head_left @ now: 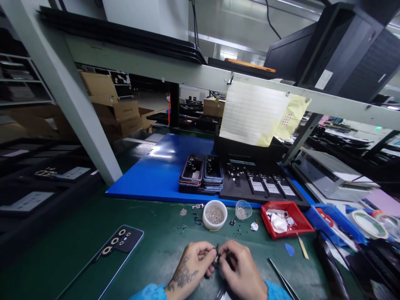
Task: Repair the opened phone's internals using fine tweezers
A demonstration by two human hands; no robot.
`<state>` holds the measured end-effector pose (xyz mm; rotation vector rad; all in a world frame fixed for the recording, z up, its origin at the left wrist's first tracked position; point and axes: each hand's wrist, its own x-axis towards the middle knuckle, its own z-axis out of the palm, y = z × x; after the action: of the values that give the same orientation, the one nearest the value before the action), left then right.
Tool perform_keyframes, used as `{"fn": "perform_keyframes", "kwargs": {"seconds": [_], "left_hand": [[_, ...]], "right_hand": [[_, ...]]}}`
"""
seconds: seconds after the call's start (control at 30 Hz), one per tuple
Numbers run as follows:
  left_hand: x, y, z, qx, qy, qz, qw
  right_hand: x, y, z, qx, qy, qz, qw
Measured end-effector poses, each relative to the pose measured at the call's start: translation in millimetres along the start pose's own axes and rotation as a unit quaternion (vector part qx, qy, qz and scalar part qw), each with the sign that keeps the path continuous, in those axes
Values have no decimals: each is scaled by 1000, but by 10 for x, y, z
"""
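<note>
My left hand [191, 266] and my right hand [242, 268] meet low in the middle of the head view, above the green bench mat. Their closed fingers pinch a small dark part [216, 259] with a light spot on it. It is mostly covered by the fingers, so its exact kind does not show. Just beyond the hands stands a round white tub [215, 215] of tiny metal screws. A clear cup [243, 210] with more small pieces is to its right. Tweezers [283, 277] lie right of my right hand. Over to the left rests a phone back panel [120, 246] with camera rings.
Stacked phone frames [201, 173] sit on a blue mat [150, 179], beside a black tray [237, 189] of phone parts. A red bin [298, 216] and a blue bin [336, 225] stand right. Overhead runs a shelf beam [175, 71] with hanging papers [253, 112].
</note>
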<state>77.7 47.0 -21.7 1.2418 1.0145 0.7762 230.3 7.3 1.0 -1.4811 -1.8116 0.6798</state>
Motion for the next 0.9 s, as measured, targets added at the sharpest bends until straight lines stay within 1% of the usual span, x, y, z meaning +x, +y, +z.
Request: {"fn": "perform_keyframes", "kwargs": {"seconds": [0.17, 0.43, 0.53, 0.67, 0.9], "left_hand": [[23, -76, 15, 2, -6, 16, 1000], [57, -193, -8, -10, -1, 34, 999], [53, -235, -13, -13, -8, 42, 999], [40, -249, -6, -20, -17, 37, 999], [43, -242, 1, -11, 6, 35, 999]], "right_hand": [[-6, -7, -3, -13, -3, 2, 1000], [-19, 63, 45, -58, -1, 34, 998], [-8, 50, 55, -41, -11, 49, 998], [8, 40, 48, -6, -6, 65, 998], [-5, 65, 54, 24, -9, 74, 997]]}}
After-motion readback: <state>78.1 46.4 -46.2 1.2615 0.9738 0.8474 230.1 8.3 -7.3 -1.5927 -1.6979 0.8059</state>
